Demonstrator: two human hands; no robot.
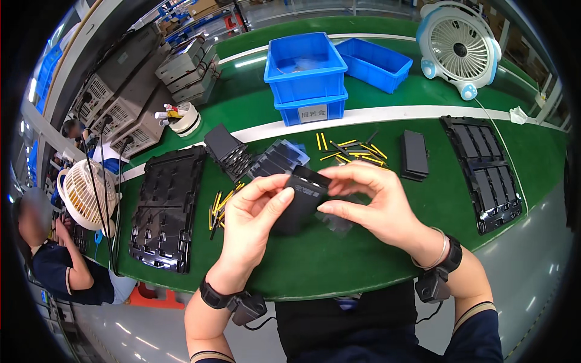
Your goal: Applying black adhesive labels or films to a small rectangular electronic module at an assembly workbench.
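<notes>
My left hand [254,212] pinches a flat black rectangular pack [305,196] between thumb and fingers, holding it tilted up above the green table. Faint print marks its upper face. At the pack's right upper edge are the thumb and index finger of my right hand [372,202], by a dark flap at its top. What lies between those fingertips is partly hidden. Just behind the pack lie dark clear-film sheets [278,160]. A pile of black-and-yellow strips [354,151] is beyond my right hand, and more such strips [219,209] lie left of my left hand.
Stacked black packs [227,150] stand at left, others [414,155] at right. Black moulded trays [166,209] [484,172] flank the work area. Blue bins [308,78], a white fan [461,51] and a pen cup [184,120] stand behind. A person [66,266] sits at left beside another fan [88,193].
</notes>
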